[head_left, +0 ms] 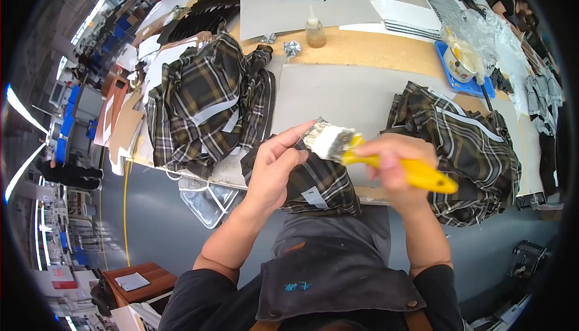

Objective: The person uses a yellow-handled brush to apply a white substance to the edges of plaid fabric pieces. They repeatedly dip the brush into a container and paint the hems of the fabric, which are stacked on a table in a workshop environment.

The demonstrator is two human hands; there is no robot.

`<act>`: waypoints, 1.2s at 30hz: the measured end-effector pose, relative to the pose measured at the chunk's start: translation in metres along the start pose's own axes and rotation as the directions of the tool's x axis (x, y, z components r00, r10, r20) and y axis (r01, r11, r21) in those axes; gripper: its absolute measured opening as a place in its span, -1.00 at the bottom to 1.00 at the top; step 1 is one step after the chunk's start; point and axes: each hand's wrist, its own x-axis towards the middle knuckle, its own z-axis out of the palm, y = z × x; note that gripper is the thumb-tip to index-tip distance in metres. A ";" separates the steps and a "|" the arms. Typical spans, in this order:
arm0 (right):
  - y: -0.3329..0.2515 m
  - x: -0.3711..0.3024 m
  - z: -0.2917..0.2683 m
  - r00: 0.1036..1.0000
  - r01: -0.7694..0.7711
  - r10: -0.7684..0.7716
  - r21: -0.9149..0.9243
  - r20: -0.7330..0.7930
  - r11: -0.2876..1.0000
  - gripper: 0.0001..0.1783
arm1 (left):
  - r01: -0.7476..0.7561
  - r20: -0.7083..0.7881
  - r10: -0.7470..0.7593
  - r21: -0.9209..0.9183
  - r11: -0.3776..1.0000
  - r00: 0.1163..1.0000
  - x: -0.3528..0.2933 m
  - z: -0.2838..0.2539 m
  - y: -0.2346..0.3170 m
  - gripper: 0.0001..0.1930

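Now, right hand (395, 165): closed around yellow brush (362, 160), above plaid piece (322, 181).
Left hand (272, 171): half-open at plaid piece's left side; whether gripping, cannot tell.
Plaid piece: table's (362, 58) near edge, between left pile (199, 101) and right pile (470, 156).

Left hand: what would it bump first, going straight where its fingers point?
Probably the yellow-handled brush, just beyond the left hand; depth is unclear, so they may already touch.

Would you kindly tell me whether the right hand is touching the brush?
Touching: the head view shows the right hand gripping the brush by its yellow handle.
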 end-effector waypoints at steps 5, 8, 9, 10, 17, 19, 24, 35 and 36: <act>0.004 0.003 -0.004 0.997 -0.005 0.006 0.018 -0.079 1.000 -0.89 | 0.035 0.006 -0.035 -0.003 0.999 0.999 0.000 0.000 0.001 -0.47; 0.005 0.006 -0.003 0.988 0.156 -0.154 -0.108 0.026 0.982 -0.90 | 0.028 0.007 -0.028 -0.020 0.999 1.000 0.001 -0.002 -0.003 -0.48; 0.006 0.010 -0.003 0.977 0.212 -0.211 -0.201 0.028 0.956 -0.90 | 0.034 0.016 -0.034 -0.051 0.998 0.999 0.002 -0.002 -0.002 -0.48; 0.005 0.008 -0.004 0.992 0.128 -0.127 -0.094 0.014 0.987 -0.91 | 0.050 0.036 -0.048 -0.048 0.998 0.998 0.000 -0.003 -0.001 -0.48; 0.004 0.011 -0.004 0.995 0.055 -0.058 0.031 0.086 0.998 -0.91 | 0.032 0.046 -0.035 0.061 0.998 0.998 0.000 -0.007 -0.002 -0.49; 0.000 0.008 -0.004 0.989 -0.083 0.062 0.160 0.136 0.984 -0.89 | 0.014 0.009 -0.015 0.057 0.998 1.000 -0.002 -0.005 -0.003 -0.48; 0.002 0.009 -0.001 0.987 -0.115 0.086 0.217 0.136 0.969 -0.91 | 0.053 0.026 -0.055 0.091 0.994 0.998 0.003 -0.012 -0.004 -0.49; 0.050 0.018 -0.004 0.979 -0.002 -0.012 -0.069 -0.202 0.998 -0.89 | -0.083 0.184 0.053 0.160 0.984 0.981 0.066 -0.015 0.017 -0.41; 0.049 0.014 -0.008 0.978 -0.016 -0.001 -0.082 -0.210 0.996 -0.86 | -0.234 0.172 0.194 0.260 0.937 0.966 0.085 -0.012 0.020 -0.41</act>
